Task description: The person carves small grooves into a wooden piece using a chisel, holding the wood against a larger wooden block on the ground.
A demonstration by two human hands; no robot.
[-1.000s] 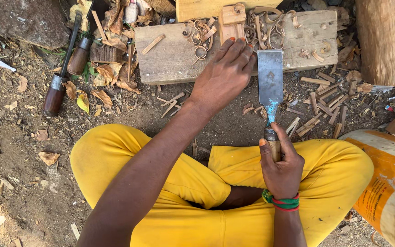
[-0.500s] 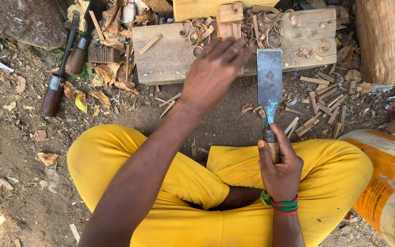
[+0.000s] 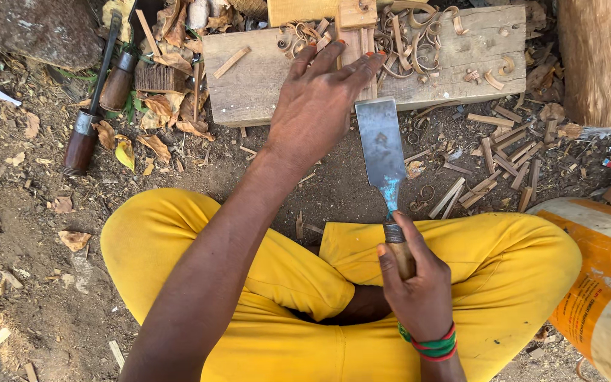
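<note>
Right hand (image 3: 419, 293): clamped on broad chisel (image 3: 383, 152). Left hand (image 3: 319, 99): fingers spread flat on plank (image 3: 249, 78); best kept behind the blade edge.

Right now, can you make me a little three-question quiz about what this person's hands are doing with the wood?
1. True or false: the right hand holds a broad chisel by its wooden handle.
2. What does the left hand rest on? A) the wooden plank B) the orange barrel C) the log
3. Fill in: curly wood ____ lie on the plank.

Key: 1 true; 2 A; 3 shavings.
</note>
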